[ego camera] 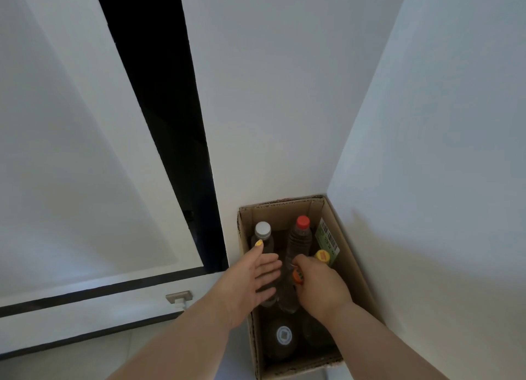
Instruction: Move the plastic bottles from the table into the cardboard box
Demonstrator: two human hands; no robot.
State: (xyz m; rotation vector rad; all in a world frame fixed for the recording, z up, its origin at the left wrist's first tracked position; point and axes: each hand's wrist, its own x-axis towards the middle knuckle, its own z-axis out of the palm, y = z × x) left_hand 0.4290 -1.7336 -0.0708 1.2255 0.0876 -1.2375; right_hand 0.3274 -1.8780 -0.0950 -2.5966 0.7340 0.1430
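Bottles (298, 243) in box (351, 268); right hand (321, 290) grips one, left hand (250, 285) open.

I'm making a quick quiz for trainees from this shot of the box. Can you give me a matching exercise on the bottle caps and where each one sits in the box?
Things:
1. white-capped bottle
2. red-capped bottle
3. yellow cap
4. orange cap

Places:
A. under the fingers of the right hand
B. far right of the cardboard box, beside the green barcode label
C. far left corner, just beyond the left hand
D. far end, middle of the box

Pairs: 1-C, 2-D, 3-B, 4-A
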